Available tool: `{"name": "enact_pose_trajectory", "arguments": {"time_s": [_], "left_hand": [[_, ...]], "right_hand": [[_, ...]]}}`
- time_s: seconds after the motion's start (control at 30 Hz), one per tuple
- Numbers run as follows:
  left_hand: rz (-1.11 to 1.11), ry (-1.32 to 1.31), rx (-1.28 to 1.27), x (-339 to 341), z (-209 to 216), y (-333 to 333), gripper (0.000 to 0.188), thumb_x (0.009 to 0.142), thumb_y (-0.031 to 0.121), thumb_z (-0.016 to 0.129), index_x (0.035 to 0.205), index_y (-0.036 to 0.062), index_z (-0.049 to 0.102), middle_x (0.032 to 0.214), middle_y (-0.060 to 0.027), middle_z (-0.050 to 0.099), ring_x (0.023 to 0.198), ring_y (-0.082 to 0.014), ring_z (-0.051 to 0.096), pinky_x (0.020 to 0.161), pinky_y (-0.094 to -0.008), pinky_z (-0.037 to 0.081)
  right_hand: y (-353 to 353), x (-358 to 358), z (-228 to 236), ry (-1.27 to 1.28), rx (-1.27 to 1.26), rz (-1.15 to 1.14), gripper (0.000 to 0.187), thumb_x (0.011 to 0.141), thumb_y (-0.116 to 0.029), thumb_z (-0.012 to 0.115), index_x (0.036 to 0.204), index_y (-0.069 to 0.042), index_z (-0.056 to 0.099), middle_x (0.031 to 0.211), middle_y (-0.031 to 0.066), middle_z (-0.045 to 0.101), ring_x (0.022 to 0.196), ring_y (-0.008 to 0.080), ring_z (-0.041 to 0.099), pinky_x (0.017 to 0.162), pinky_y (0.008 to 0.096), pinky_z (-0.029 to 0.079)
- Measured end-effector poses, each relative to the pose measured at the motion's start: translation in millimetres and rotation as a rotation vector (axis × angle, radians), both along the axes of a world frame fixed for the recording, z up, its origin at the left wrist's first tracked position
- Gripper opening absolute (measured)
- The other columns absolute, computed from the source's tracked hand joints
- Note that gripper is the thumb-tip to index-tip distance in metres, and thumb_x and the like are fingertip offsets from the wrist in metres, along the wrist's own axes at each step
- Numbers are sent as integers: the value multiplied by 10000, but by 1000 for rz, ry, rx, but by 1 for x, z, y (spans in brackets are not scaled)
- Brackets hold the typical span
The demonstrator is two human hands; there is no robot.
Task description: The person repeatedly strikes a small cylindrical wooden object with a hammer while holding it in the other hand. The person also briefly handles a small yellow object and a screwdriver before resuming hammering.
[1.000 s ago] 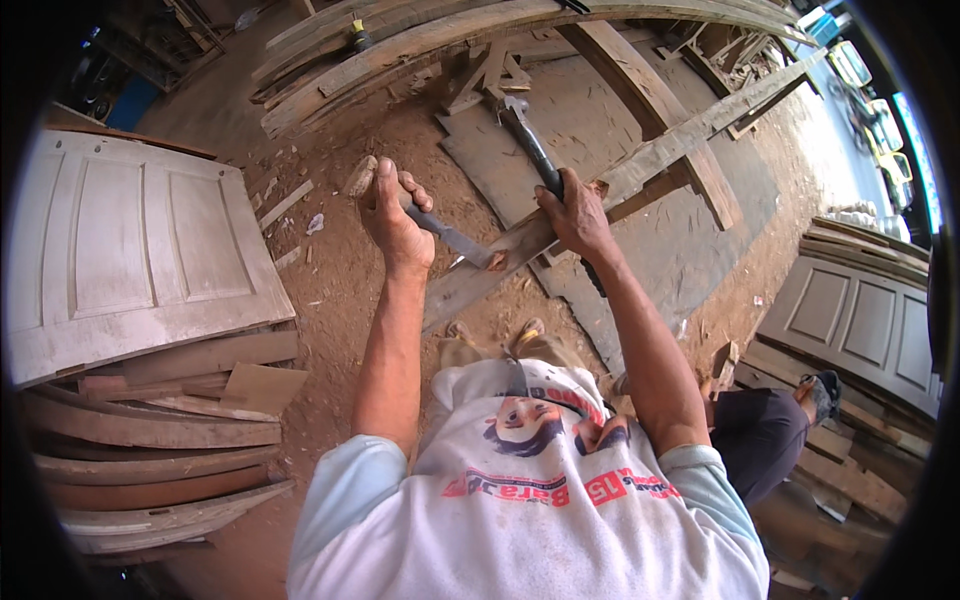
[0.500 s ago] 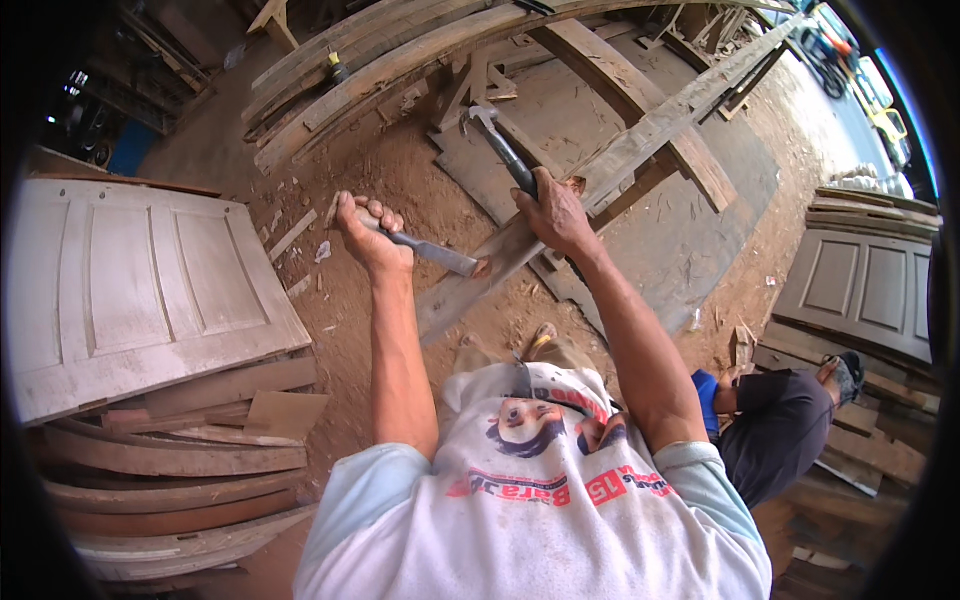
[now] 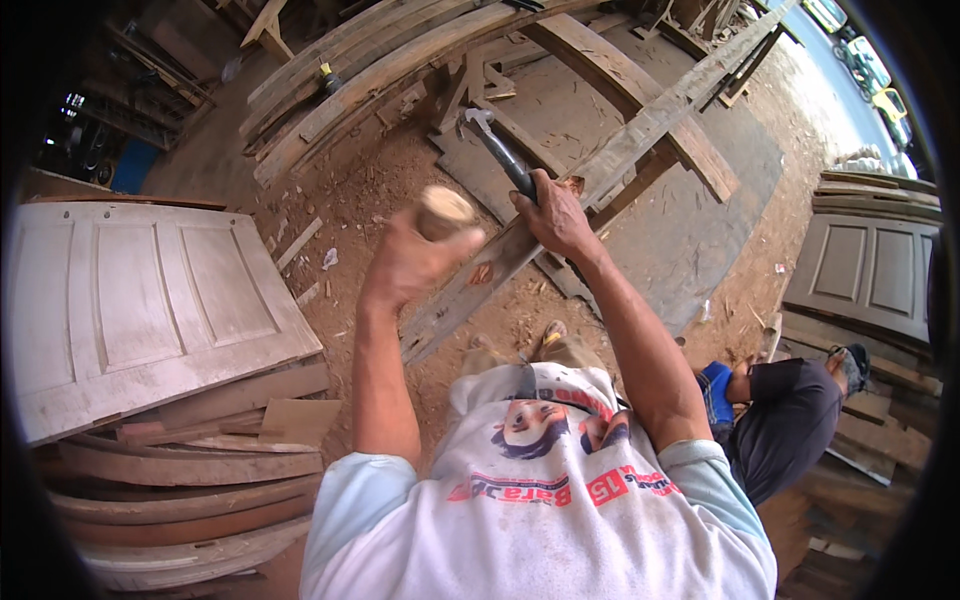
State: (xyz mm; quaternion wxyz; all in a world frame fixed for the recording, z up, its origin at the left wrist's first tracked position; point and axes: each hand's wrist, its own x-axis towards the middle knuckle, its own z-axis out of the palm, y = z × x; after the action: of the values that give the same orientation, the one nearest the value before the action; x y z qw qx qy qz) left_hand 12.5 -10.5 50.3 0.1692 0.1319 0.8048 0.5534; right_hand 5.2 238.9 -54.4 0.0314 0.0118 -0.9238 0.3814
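My left hand (image 3: 405,262), blurred by motion, is raised over the near end of a long wooden beam (image 3: 625,150). It is closed around a chisel (image 3: 447,205); the round butt of its wooden handle faces up, and the blade is hidden. A freshly cut notch (image 3: 481,273) shows in the beam just right of this hand. My right hand (image 3: 558,215) grips a claw hammer (image 3: 510,165) by its dark handle, metal head pointing away to the upper left. Beside that hand, a second cut (image 3: 573,186) marks the beam.
Curved timbers (image 3: 400,75) lie stacked at the far side, with a yellow-tipped tool (image 3: 328,75) on them. A cross timber (image 3: 700,155) sits under the beam. A panelled door (image 3: 160,300) rests on boards at left. Another person (image 3: 790,410) is low at right, near stacked boards.
My left hand has lifted the chisel off the notch and turned it, so the handle's butt now faces up. The hammer and my right hand have barely moved.
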Motion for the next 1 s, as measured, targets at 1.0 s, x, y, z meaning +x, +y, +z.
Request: {"name": "enact_pose_trajectory", "arguments": {"time_s": [1.0], "left_hand": [[-118, 70, -449, 23, -57, 2, 463, 795, 161, 845, 1168, -9, 632, 1078, -210, 731, 1045, -364, 716, 897, -477, 563]], "right_hand": [[-5, 3, 7, -8, -8, -27, 358, 970, -324, 629, 1086, 0, 529, 898, 264, 641, 944, 444, 628, 838, 521, 470]]}}
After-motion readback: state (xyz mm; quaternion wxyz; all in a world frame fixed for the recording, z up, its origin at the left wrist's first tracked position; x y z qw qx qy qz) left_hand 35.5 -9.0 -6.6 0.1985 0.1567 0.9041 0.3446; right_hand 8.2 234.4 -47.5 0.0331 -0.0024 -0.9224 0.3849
